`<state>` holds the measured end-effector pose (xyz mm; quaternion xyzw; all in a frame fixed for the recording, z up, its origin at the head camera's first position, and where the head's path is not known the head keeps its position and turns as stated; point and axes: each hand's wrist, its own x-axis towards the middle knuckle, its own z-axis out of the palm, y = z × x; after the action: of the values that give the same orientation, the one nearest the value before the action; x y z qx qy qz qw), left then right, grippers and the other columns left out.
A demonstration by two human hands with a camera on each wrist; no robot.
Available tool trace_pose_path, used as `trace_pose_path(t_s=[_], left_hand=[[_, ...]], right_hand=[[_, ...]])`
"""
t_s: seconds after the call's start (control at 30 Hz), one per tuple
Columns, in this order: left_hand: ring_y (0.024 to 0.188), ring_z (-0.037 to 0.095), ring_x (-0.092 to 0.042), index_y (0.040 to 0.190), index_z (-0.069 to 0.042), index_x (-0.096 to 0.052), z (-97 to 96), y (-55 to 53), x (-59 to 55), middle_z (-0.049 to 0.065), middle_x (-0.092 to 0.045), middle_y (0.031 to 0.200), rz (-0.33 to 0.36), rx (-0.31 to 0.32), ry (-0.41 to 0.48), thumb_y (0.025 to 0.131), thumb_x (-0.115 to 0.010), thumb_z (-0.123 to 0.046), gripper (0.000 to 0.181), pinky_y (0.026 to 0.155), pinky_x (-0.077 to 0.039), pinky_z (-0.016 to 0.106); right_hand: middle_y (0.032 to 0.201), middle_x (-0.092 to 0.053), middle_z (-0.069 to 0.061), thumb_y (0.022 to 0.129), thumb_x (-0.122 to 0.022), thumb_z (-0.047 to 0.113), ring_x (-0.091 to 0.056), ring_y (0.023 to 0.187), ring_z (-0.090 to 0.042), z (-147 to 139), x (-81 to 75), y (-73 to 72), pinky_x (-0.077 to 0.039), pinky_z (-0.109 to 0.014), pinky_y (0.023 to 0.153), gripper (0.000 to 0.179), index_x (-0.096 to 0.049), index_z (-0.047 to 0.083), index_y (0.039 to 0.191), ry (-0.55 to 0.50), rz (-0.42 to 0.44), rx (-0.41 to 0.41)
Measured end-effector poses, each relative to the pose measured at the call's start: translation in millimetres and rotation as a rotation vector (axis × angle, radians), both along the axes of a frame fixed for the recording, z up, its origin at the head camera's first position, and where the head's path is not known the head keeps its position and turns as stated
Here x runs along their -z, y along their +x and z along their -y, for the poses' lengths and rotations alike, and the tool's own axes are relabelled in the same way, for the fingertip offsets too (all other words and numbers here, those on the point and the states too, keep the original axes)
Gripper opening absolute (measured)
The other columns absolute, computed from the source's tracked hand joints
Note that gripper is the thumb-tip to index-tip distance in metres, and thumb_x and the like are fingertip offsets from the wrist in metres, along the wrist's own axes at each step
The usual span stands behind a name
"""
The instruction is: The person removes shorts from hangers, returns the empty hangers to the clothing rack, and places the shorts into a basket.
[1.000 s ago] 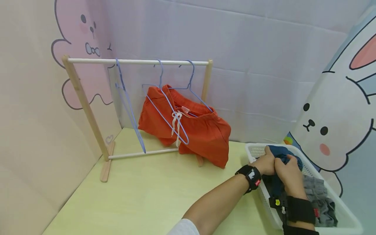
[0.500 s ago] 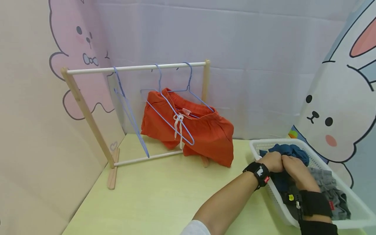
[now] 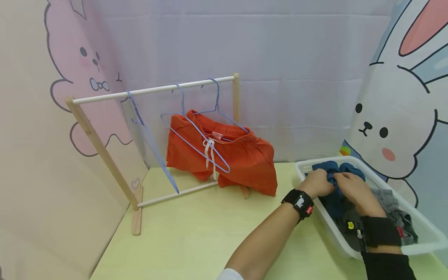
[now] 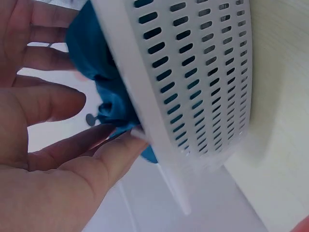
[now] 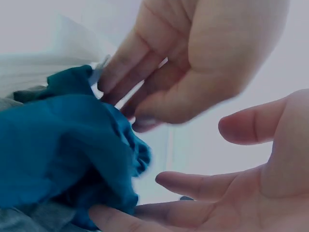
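A blue garment (image 3: 331, 200) with a gathered edge lies bunched in the white basket (image 3: 335, 230) at the right of the head view. My left hand (image 3: 317, 182) is at the basket's left rim; in the left wrist view its thumb and fingers come together on the blue cloth (image 4: 94, 46). Across from it, my right hand (image 3: 355, 190) works at the same garment. Seen in the right wrist view, the fingers (image 5: 203, 186) of that hand are extended, with fingertips at the cloth and the thumb well apart. Folds hide some of the fingertips.
Grey clothes (image 3: 392, 208) lie in the basket beside my right wrist. To the left stands a wood-and-white clothes rack (image 3: 154, 90) with blue hangers (image 3: 154, 144). Orange shorts (image 3: 245, 163) with a white drawstring hang on it. Cloth walls enclose the yellow table (image 3: 196, 233).
My hands, pressed together half a second ago, are now slightly apart on the blue garment, with cloth showing between them. The head view has shifted, tilting the rack; the orange shorts still hang there.
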<state>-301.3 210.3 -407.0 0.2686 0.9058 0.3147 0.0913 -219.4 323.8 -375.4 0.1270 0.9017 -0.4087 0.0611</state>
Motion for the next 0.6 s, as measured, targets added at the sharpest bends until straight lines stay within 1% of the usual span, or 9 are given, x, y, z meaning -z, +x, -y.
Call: trace_pose_path(t_s=[0.1, 0.17, 0.23, 0.27, 0.3, 0.37, 0.4, 0.5, 0.6], left_hand=[[0.043, 0.010, -0.026, 0.089, -0.009, -0.068, 15.1, 1.8, -3.9, -0.005, -0.033, 0.056, -0.011, 0.023, 0.112, 0.092, -0.065, -0.014, 0.007, 0.045, -0.026, 0.023], [0.041, 0.009, -0.023, 0.113, -0.011, -0.074, 28.4, 1.5, -4.3, -0.005, -0.032, 0.054, 0.001, 0.026, 0.186, 0.094, -0.063, -0.012, 0.023, 0.043, -0.024, 0.022], [0.040, 0.009, -0.022, 0.133, -0.014, -0.069, 41.4, 2.1, -5.4, -0.006, -0.032, 0.053, 0.010, 0.019, 0.254, 0.095, -0.060, -0.011, 0.039, 0.042, -0.023, 0.022], [0.040, 0.009, -0.023, 0.134, -0.014, -0.069, 47.7, 2.4, -5.8, -0.006, -0.033, 0.053, 0.015, 0.016, 0.280, 0.095, -0.060, -0.011, 0.039, 0.042, -0.023, 0.021], [0.043, 0.005, -0.031, 0.138, -0.016, -0.067, 54.1, 3.7, -6.8, -0.008, -0.044, 0.056, 0.014, 0.003, 0.311, 0.096, -0.060, -0.012, 0.043, 0.043, -0.027, 0.020], [0.056, -0.001, -0.049, 0.137, -0.017, -0.068, 66.1, 6.8, -8.6, -0.010, -0.065, 0.075, -0.007, -0.024, 0.364, 0.096, -0.061, -0.013, 0.043, 0.050, -0.036, 0.018], [0.067, -0.001, -0.057, 0.137, -0.018, -0.068, 71.8, 8.4, -9.6, -0.009, -0.072, 0.089, -0.020, -0.036, 0.381, 0.096, -0.061, -0.014, 0.042, 0.056, -0.041, 0.017], [0.103, 0.004, -0.067, 0.133, -0.019, -0.071, 86.9, 13.6, -12.6, -0.005, -0.073, 0.124, -0.065, -0.078, 0.432, 0.095, -0.063, -0.015, 0.039, 0.074, -0.050, 0.020], [0.111, 0.013, -0.068, 0.131, -0.018, -0.072, 98.8, 17.4, -15.8, -0.002, -0.073, 0.123, -0.090, -0.114, 0.467, 0.095, -0.062, -0.015, 0.037, 0.080, -0.052, 0.023]], right_hand=[[0.161, -0.005, -0.042, 0.107, -0.014, 0.055, -0.016, 0.142, -0.066, -1, -6.4, 4.5, -0.028, -0.075, 0.109, 0.086, -0.002, -0.013, 0.158, 0.025, -0.036, 0.019], [0.161, -0.008, -0.042, 0.107, -0.014, 0.053, -0.017, 0.142, -0.066, 1, -10.6, 5.2, -0.028, -0.076, 0.108, 0.084, -0.004, -0.013, 0.158, 0.040, -0.062, 0.036], [0.160, -0.013, -0.042, 0.108, -0.015, 0.051, -0.022, 0.141, -0.064, 4, -15.7, 5.6, -0.029, -0.076, 0.107, 0.082, -0.009, -0.013, 0.158, 0.059, -0.095, 0.058], [0.159, -0.015, -0.042, 0.108, -0.016, 0.050, -0.023, 0.141, -0.064, 6, -18.7, 5.7, -0.030, -0.075, 0.106, 0.081, -0.011, -0.013, 0.158, 0.071, -0.110, 0.068], [0.159, -0.017, -0.042, 0.108, -0.017, 0.050, -0.024, 0.140, -0.063, 8, -21.6, 5.7, -0.030, -0.075, 0.106, 0.080, -0.012, -0.012, 0.159, 0.080, -0.127, 0.073], [0.160, -0.018, -0.041, 0.108, -0.020, 0.049, -0.026, 0.140, -0.062, 13, -28.0, 5.8, -0.031, -0.075, 0.105, 0.078, -0.013, -0.010, 0.160, 0.093, -0.158, 0.074], [0.159, -0.019, -0.041, 0.109, -0.021, 0.048, -0.026, 0.140, -0.062, 16, -31.2, 5.8, -0.031, -0.075, 0.105, 0.078, -0.013, -0.009, 0.160, 0.110, -0.175, 0.064], [0.158, -0.022, -0.042, 0.109, -0.024, 0.046, -0.029, 0.139, -0.063, 27, -40.6, 6.1, -0.033, -0.074, 0.104, 0.075, -0.014, -0.008, 0.161, 0.163, -0.235, 0.027], [0.156, -0.026, -0.043, 0.111, -0.029, 0.044, -0.031, 0.138, -0.063, 39, -48.1, 7.2, -0.034, -0.073, 0.104, 0.072, -0.016, -0.006, 0.161, 0.191, -0.299, -0.013]])
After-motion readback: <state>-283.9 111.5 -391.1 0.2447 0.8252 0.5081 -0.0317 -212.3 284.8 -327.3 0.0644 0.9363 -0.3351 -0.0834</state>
